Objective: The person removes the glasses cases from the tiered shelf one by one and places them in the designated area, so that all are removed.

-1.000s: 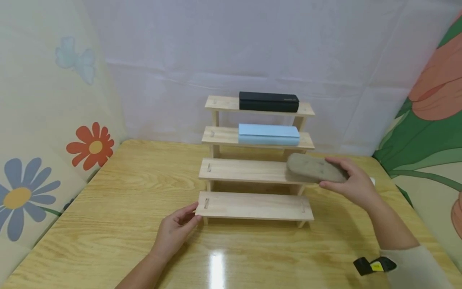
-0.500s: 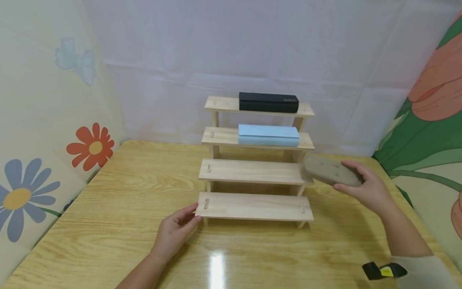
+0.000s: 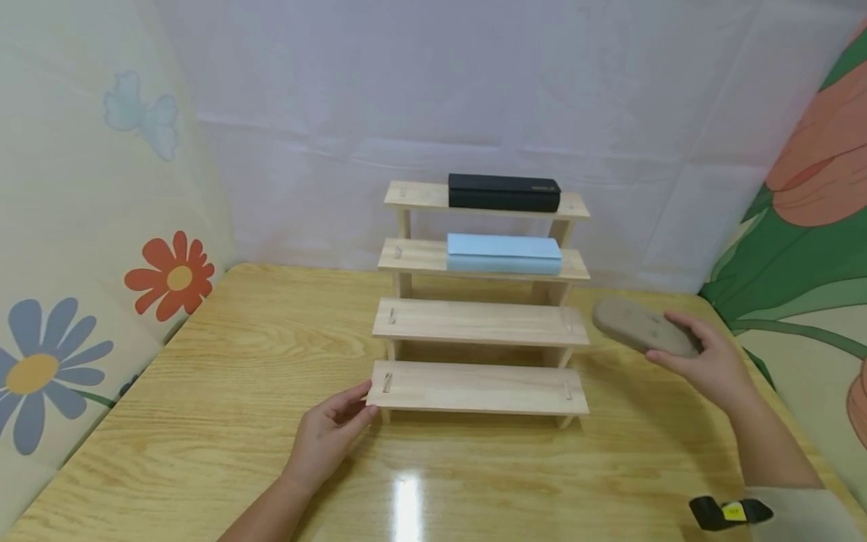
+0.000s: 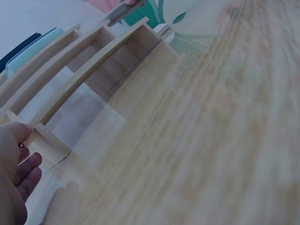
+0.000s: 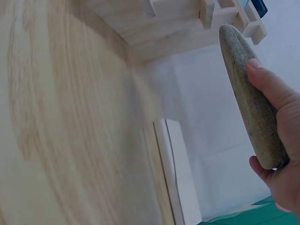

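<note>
In the head view a four-tier stepped wooden stand (image 3: 474, 388) rises at the middle of the table. My left hand (image 3: 328, 433) pinches the left end of its lowest shelf between thumb and fingers; the left wrist view shows the thumb (image 4: 16, 131) at that corner. Right of the stand, my right hand (image 3: 718, 365) grips one end of a grey-brown fabric glasses case (image 3: 640, 324) and holds it above the table. Its other end points toward the stand's third shelf down, apart from it. In the right wrist view the thumb lies along the case (image 5: 248, 98).
A black glasses case (image 3: 504, 193) lies on the top shelf and a light blue one (image 3: 504, 254) on the shelf below. A white case (image 5: 176, 168) lies near the table's far edge. Flowered panels flank the table (image 3: 237, 339); a white cloth (image 3: 474, 90) hangs behind.
My right hand has moved right with the grey-brown glasses case, from over the third shelf down to beside the stand. The left hand and the stand stay in place.
</note>
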Demonstrator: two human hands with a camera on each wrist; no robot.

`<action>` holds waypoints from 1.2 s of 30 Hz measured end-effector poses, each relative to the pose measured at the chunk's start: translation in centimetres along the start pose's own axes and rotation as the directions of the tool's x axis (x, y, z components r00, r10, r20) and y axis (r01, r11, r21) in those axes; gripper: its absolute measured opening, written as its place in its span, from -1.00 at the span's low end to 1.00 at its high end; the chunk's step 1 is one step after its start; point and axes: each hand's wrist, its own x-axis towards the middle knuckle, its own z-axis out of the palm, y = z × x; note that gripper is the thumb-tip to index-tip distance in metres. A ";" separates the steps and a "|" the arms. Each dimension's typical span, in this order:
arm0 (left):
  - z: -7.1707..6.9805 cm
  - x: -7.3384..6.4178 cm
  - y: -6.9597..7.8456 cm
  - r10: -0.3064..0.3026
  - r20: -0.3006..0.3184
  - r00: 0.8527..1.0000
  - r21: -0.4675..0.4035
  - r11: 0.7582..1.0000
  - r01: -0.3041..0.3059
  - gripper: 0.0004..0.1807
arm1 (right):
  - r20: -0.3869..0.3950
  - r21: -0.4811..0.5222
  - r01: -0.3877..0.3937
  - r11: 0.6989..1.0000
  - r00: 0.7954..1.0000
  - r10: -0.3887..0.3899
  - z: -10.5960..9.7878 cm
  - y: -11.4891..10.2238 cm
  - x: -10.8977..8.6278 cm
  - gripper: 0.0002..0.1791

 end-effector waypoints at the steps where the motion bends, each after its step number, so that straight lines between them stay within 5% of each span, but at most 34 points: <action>1: 0.0 0.0 0.0 -0.001 0.002 1.000 -0.002 1.000 0.001 -0.58 | -0.001 -0.003 0.003 1.000 1.000 -0.003 0.0 0.3 0.0 -0.08; 29: 0.0 0.0 -0.2 -0.010 -0.004 1.000 -0.008 1.000 0.009 -0.58 | 0.109 -0.073 -0.157 0.985 0.980 0.164 2.1 5.5 0.3 0.01; 36: -0.1 0.0 -0.3 -0.008 -0.006 1.000 0.006 1.000 0.008 -0.57 | 0.128 -0.090 -0.136 0.987 0.981 0.147 2.4 6.0 0.3 -0.01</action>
